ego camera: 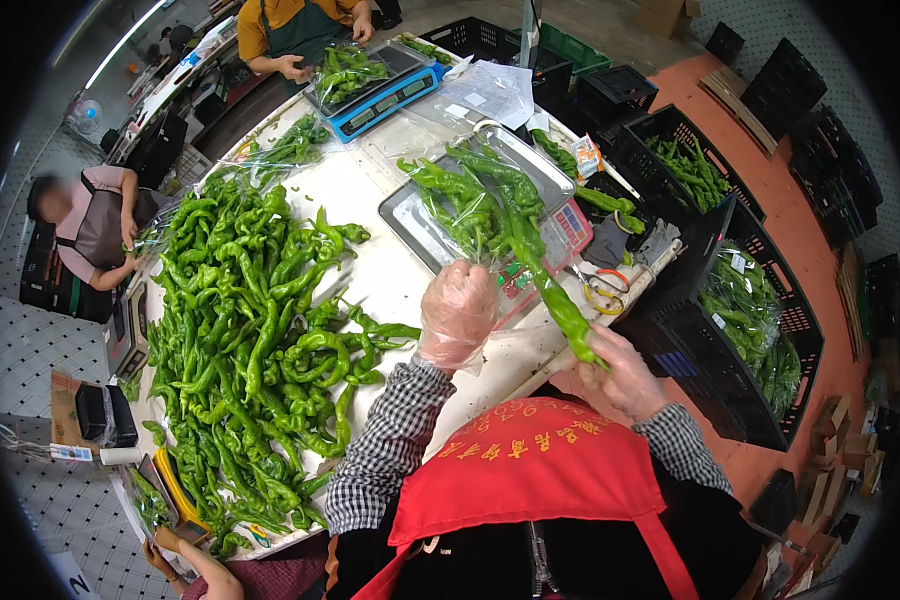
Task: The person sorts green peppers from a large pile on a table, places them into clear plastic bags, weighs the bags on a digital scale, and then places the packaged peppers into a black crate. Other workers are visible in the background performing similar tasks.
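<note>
My left hand (459,311), in a clear plastic glove, is closed around the gathered mouth of a clear bag of green peppers (457,206). The bag lies over the steel pan (412,232) of a weighing scale with a pink-red body (570,225). In my right hand (624,369), also gloved, is the end of a long green pepper (559,300). This pepper slants up and to the left, alongside the bag; whether its far end touches the bag's contents I cannot tell. Left of my hands spreads a large heap of loose green peppers (255,337) on the white table (375,300).
Yellow-and-orange-handled scissors (604,292) lie at the table's right edge. Black crates (667,360) of bagged peppers stand beyond it. A co-worker's hand (292,69) is by a blue scale (382,97) at the far end. Other people work along the left side.
</note>
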Demonstrator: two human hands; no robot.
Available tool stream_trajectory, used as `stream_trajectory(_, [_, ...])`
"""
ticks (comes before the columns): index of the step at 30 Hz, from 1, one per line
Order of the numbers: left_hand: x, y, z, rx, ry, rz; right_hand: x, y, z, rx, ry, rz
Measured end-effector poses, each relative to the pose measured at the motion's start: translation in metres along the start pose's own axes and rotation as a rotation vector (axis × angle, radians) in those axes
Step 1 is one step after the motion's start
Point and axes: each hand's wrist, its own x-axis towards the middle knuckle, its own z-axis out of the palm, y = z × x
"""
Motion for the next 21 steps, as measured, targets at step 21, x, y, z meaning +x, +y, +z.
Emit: stream_trajectory(21, [-0.029, 0.017, 0.002, 0.061, -0.054, -0.171, 0.158, -0.026, 0.058, -0.660, 0.067, -0.284])
